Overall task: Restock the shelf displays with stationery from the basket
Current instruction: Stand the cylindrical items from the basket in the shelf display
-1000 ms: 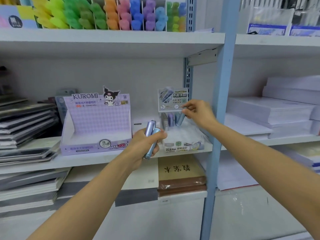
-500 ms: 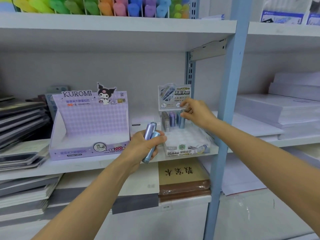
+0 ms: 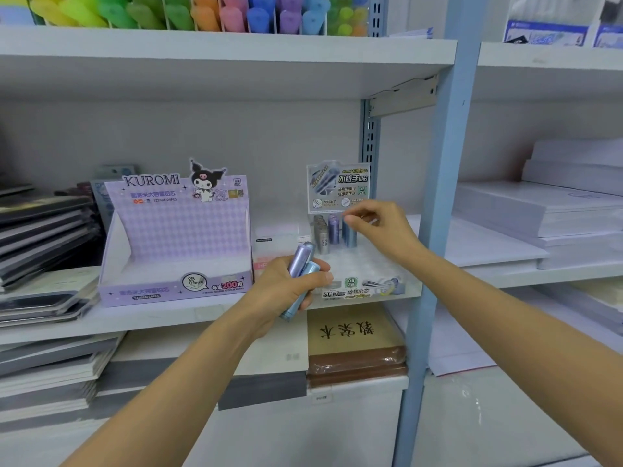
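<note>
Head view: one camera looks forward and down at a middle shelf point(image 3: 151, 318) and both forearms.
Left hand point(image 3: 283, 291): in front of the shelf's front edge, fingers and thumb curled round two tubes point(image 3: 302, 261), one purple and one blue, held side by side and tilted, tops pointing up and to the right.
Right hand point(image 3: 384, 230): over the back of the display point(image 3: 354, 289), fingers curled, thumb and forefinger tips together at the top of a blue tube point(image 3: 350, 235); I cannot tell whether they grip it or only touch it.
Display: a clear tray with a printed header card, at the right end of the shelf, its front flush with the front edge, just beside the blue post point(image 3: 438, 230).
Stock in display: a grey tube point(image 3: 322, 235), a purple tube point(image 3: 333, 229) and the blue tube stand upright in a row at the back.
Kuromi box point(image 3: 178, 230): a lilac card display left of the clear one on the same shelf, apart from it; no stock shows inside.
Shelf's left end: dark notebooks point(image 3: 43, 230) in slanting stacks.
Shelf above: coloured highlighters point(image 3: 202, 15) in divided slots.
Shelf below: a brown pack point(image 3: 355, 358) under the display.
Right bay: white paper stacks point(image 3: 539, 214).
</note>
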The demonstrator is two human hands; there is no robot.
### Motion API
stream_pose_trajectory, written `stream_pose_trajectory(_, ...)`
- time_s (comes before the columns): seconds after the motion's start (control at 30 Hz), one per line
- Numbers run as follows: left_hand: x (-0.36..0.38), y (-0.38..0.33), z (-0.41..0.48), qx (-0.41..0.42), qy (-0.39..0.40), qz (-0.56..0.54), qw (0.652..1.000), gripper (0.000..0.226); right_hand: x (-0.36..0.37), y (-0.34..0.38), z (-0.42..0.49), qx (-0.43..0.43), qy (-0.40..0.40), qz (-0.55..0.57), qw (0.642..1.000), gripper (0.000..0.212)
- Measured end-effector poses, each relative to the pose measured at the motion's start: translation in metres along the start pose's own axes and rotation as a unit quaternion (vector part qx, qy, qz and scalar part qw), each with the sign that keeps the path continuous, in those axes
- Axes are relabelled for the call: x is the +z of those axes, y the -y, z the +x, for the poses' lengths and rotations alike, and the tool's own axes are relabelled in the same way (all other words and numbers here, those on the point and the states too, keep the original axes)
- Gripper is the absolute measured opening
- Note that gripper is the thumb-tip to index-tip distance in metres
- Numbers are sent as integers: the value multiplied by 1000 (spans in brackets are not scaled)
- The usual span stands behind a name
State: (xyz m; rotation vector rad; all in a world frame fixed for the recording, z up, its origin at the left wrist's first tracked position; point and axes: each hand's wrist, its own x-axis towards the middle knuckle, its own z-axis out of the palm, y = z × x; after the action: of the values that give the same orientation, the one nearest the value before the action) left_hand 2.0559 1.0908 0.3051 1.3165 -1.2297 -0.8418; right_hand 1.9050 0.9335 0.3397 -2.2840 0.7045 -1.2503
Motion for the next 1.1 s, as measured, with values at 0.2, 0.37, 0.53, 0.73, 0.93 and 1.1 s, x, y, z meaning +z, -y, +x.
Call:
stream_pose_trajectory(0.2, 13, -11, -2, 14, 26, 42, 999, 23, -5, 32, -26, -17, 235, 182, 955, 24)
stream_pose_trajectory(0.37, 16, -17, -7, 13, 10, 9, 1000, 21, -12, 36, -26, -6, 190, 205, 960, 17)
stream_pose_trajectory(0.53, 14, -22, -11, 22, -87, -83, 993, 13, -22, 33, -28, 33, 98, 305, 947, 15)
stream_pose_trajectory(0.73, 11, -26, -13, 69, -142, -126, 979, 4, -28, 32, -39, 63, 159, 305, 937, 20)
stream_pose_trajectory(0.93, 12, -31, -14, 90, -164, -137, 973, 15, -26, 39, -51, 69, 201, 293, 932, 18)
stream_pose_trajectory(1.1, 13, -33, -16, 70, -183, -129, 972, 12, -26, 43, -51, 58, 174, 327, 927, 25)
